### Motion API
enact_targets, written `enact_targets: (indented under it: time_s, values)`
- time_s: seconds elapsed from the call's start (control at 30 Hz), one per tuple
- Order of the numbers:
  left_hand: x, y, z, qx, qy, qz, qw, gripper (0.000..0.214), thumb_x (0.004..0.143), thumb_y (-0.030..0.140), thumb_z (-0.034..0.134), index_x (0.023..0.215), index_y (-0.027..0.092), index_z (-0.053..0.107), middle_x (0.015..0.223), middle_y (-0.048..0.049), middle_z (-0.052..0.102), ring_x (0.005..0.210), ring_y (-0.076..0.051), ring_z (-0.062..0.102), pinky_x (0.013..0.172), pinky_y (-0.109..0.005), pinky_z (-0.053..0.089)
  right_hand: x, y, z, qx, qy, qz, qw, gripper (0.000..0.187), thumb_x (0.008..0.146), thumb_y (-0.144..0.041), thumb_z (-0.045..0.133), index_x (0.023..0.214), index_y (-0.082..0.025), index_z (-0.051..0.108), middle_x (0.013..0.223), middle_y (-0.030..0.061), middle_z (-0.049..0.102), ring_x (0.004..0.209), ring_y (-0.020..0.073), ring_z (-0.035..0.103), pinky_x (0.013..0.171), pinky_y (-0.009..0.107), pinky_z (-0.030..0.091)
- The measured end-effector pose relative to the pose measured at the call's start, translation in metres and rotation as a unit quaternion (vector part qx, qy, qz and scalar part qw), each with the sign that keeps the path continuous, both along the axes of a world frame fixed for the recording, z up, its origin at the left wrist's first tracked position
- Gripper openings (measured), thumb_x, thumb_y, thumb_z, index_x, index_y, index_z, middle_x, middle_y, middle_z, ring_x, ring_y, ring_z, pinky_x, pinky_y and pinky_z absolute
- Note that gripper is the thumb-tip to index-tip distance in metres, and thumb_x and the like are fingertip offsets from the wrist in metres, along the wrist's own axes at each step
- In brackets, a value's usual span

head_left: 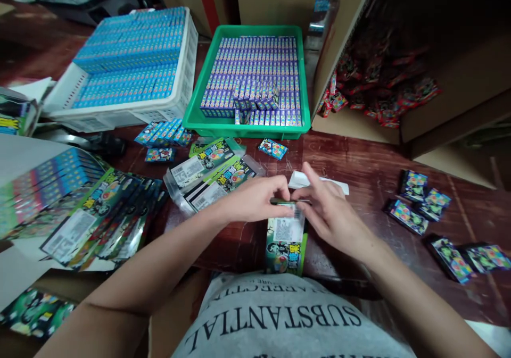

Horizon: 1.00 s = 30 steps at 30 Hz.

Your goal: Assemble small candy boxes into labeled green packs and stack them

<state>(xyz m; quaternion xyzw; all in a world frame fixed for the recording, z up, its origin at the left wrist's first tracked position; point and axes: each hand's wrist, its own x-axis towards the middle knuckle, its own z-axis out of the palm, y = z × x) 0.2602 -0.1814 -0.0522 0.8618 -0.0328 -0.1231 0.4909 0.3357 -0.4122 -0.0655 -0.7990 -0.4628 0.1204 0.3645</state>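
A green printed pouch [284, 249] with a white label panel lies in front of my body, its far end raised between my hands. My left hand [261, 198] pinches that end from the left, thumb and fingers closed on its edge. From the right, my right hand [325, 204] grips the same edge between thumb and fingers, with one finger raised. What lies inside the pouch is hidden. Beyond my right hand is a white paper strip [339, 185]. To the left of my left hand, similar pouches [225, 180] lie in a loose pile, and a small blue box [273, 148] sits beyond.
A green tray [247, 133] of purple boxes and a white crate [138, 114] of blue boxes stand at the back. An open carton [361, 118] holds red packets at right. Small dark boxes [413, 185] lie right; more pouches [85, 219] are stacked left.
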Motion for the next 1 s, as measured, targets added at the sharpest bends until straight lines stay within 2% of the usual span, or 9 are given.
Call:
enact_targets:
  time_s: [0.07, 0.17, 0.23, 0.33, 0.47, 0.6, 0.7, 0.87, 1.0]
  values:
    - [-0.004, 0.02, 0.002, -0.041, 0.003, 0.011, 0.999, 0.03, 0.084, 0.034, 0.074, 0.112, 0.024, 0.068, 0.096, -0.0021, 0.073, 0.078, -0.016, 0.065, 0.069, -0.029, 0.049, 0.002, -0.017, 0.001, 0.078, 0.038, -0.092, 0.992, 0.075, 0.1, -0.026, 0.055, 0.162, -0.035, 0.014, 0.117, 0.0058, 0.07, 0.112, 0.0272, 0.063, 0.105, 0.055, 0.044]
    - [-0.024, 0.047, -0.004, -0.103, -0.045, 0.174, 0.978, 0.043, 0.088, 0.034, 0.072, 0.13, 0.028, 0.062, 0.114, -0.006, 0.07, 0.099, -0.021, 0.067, 0.079, -0.03, 0.054, -0.006, -0.046, -0.002, 0.213, 0.09, -0.254, 0.939, 0.063, 0.096, -0.031, 0.063, 0.152, -0.035, 0.036, 0.119, 0.0078, 0.064, 0.113, 0.0257, 0.064, 0.101, 0.049, 0.052]
    - [-0.042, 0.05, -0.016, -0.126, -0.07, 0.271, 0.952, 0.055, 0.087, 0.034, 0.074, 0.138, 0.03, 0.056, 0.126, -0.0069, 0.066, 0.11, -0.023, 0.065, 0.086, -0.032, 0.055, -0.017, -0.054, -0.008, 0.236, 0.146, -0.294, 0.914, 0.059, 0.094, -0.033, 0.066, 0.147, -0.036, 0.042, 0.124, 0.008, 0.061, 0.117, 0.0247, 0.063, 0.1, 0.045, 0.054]
    - [-0.071, 0.027, -0.036, -0.175, -0.043, 0.317, 0.931, 0.057, 0.087, 0.034, 0.075, 0.14, 0.03, 0.053, 0.127, -0.0074, 0.065, 0.108, -0.022, 0.065, 0.088, -0.032, 0.056, -0.031, -0.04, -0.02, 0.239, 0.25, -0.274, 0.897, 0.07, 0.093, -0.035, 0.068, 0.153, -0.04, 0.032, 0.135, 0.0088, 0.057, 0.12, 0.0239, 0.063, 0.099, 0.044, 0.057]
    - [-0.092, -0.019, -0.049, -0.214, -0.005, 0.259, 0.942, 0.031, 0.086, 0.029, 0.077, 0.114, 0.026, 0.064, 0.112, -0.0047, 0.066, 0.098, -0.017, 0.067, 0.083, -0.029, 0.058, -0.03, -0.011, -0.03, 0.283, 0.259, -0.27, 0.883, 0.074, 0.091, -0.032, 0.07, 0.152, -0.04, 0.029, 0.122, 0.0062, 0.062, 0.108, 0.0217, 0.066, 0.092, 0.042, 0.061]
    - [-0.075, -0.036, -0.043, -0.234, -0.04, 0.237, 0.942, 0.028, 0.086, 0.028, 0.076, 0.11, 0.024, 0.062, 0.128, -0.0079, 0.062, 0.108, -0.02, 0.066, 0.09, -0.034, 0.058, -0.025, -0.003, -0.035, 0.224, 0.309, -0.113, 0.917, 0.076, 0.093, -0.03, 0.069, 0.155, -0.042, 0.026, 0.116, 0.0037, 0.067, 0.103, 0.0209, 0.068, 0.091, 0.043, 0.06]
    - [-0.055, -0.033, -0.042, -0.228, -0.045, 0.224, 0.947, 0.032, 0.092, 0.029, 0.068, 0.123, 0.023, 0.06, 0.115, -0.0067, 0.069, 0.099, -0.018, 0.068, 0.086, -0.033, 0.058, -0.016, -0.006, -0.03, 0.217, 0.283, -0.09, 0.93, 0.077, 0.093, -0.029, 0.07, 0.155, -0.045, 0.027, 0.129, 0.0037, 0.062, 0.114, 0.0215, 0.064, 0.098, 0.044, 0.057]
    - [-0.041, -0.03, -0.046, -0.19, -0.039, 0.169, 0.966, 0.02, 0.094, 0.03, 0.065, 0.112, 0.021, 0.068, 0.108, -0.0051, 0.071, 0.097, -0.017, 0.067, 0.089, -0.033, 0.055, 0.013, -0.01, -0.005, 0.139, 0.181, -0.014, 0.973, 0.02, 0.093, -0.031, 0.069, 0.113, -0.032, 0.068, 0.132, 0.0057, 0.056, 0.134, 0.0249, 0.049, 0.113, 0.047, 0.042]
    - [-0.038, -0.03, -0.042, -0.166, -0.048, 0.163, 0.971, 0.018, 0.093, 0.03, 0.065, 0.109, 0.021, 0.07, 0.108, -0.0045, 0.073, 0.099, -0.018, 0.066, 0.093, -0.034, 0.052, 0.022, -0.002, 0.0, 0.05, 0.159, 0.038, 0.985, 0.009, 0.093, -0.035, 0.069, 0.096, -0.027, 0.069, 0.126, 0.0071, 0.06, 0.129, 0.0262, 0.053, 0.109, 0.049, 0.044]
